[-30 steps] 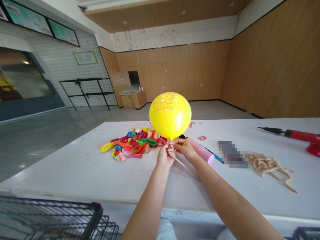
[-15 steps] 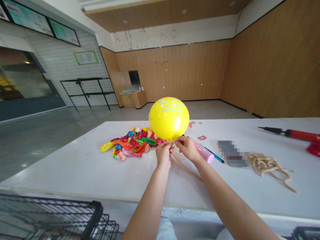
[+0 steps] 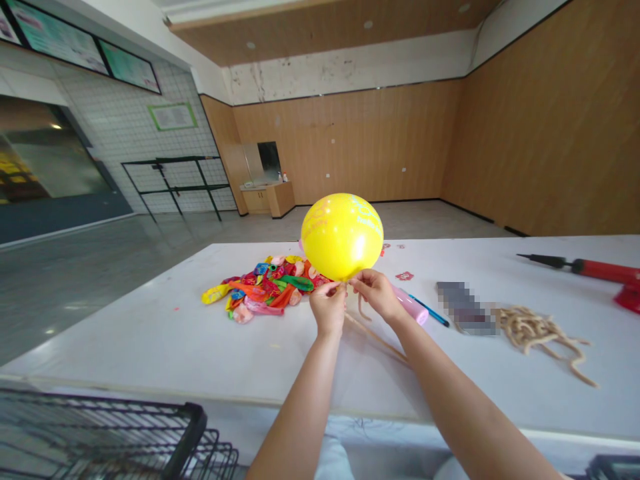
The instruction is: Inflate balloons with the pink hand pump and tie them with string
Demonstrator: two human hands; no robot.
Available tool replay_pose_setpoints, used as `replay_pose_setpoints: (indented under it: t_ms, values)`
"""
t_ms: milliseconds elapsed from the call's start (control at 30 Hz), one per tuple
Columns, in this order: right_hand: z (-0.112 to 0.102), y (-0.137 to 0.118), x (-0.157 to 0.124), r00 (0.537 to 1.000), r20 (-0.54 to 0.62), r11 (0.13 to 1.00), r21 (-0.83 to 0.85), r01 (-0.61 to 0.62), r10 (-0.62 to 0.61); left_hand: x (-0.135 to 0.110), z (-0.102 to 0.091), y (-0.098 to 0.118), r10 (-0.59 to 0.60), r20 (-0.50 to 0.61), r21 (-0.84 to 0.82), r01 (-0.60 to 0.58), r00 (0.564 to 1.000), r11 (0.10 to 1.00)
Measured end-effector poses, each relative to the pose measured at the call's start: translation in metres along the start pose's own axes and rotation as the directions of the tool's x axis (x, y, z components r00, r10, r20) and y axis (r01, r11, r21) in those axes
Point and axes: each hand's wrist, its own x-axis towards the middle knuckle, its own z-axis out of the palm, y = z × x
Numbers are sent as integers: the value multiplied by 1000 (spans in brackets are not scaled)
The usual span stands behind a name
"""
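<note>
An inflated yellow balloon point(image 3: 342, 233) with pale print stands upright above the table, its neck down between my hands. My left hand point(image 3: 327, 308) pinches at the neck from the left, fingers closed. Close beside it, my right hand point(image 3: 374, 293) is closed in a pinch on a beige cord point(image 3: 376, 340) just under the balloon. One length of the cord runs down to the right beneath my right forearm; a short end dangles between the hands. My fingers hide the neck itself and the exact wrap of the cord.
A pile of uninflated balloons point(image 3: 270, 287) lies left of my hands. To the right are a pink cylinder point(image 3: 413, 307), a blue pen point(image 3: 430, 310), a blurred-out dark flat object point(image 3: 465, 307), more heaped cord point(image 3: 535, 330) and a red hand pump point(image 3: 600, 268). A black wire basket point(image 3: 190, 433) stands below the table's front edge.
The yellow balloon has turned about its neck and shifted slightly right, so its print faces differently. A short cord end now shows below my right fingers. Both hands stay at the neck.
</note>
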Motion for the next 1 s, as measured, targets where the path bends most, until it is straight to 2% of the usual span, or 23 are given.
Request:
replay_pose_setpoints:
  t_ms: [67, 133, 267, 333, 433, 567, 700, 867, 1000]
  values:
    - [0, 1, 1, 1000, 4, 999, 33, 10, -10, 0, -1, -3, 162, 33, 163, -166, 986, 973]
    - [0, 3, 2, 1000, 22, 996, 85, 0, -2, 0, -2, -5, 305, 82, 297, -315, 949, 901]
    - [-2, 4, 3, 998, 65, 985, 170, -11, 0, -4, -6, 0, 438, 210, 463, -484, 874, 743]
    - [-3, 4, 2, 994, 104, 978, 204, -30, 9, -6, -8, 5, 456, 239, 547, -507, 857, 666]
    - [-5, 4, 0, 988, 153, 975, 215, -59, 26, -9, -12, 10, 456, 253, 644, -500, 853, 579]
    - [-7, 6, 1, 993, 116, 993, 122, 4, -18, -9, -13, 11, 453, 265, 689, -496, 851, 528]
    - [-8, 5, -1, 990, 77, 991, 75, 113, -119, -8, -12, 9, 465, 241, 689, -487, 852, 537]
    - [-8, 0, -8, 982, 128, 983, 140, 120, -138, -8, -12, 8, 507, 208, 643, -508, 836, 573]
    - [-8, -4, -10, 981, 141, 988, 99, 120, -134, -9, -11, 9, 550, 195, 612, -538, 813, 580]
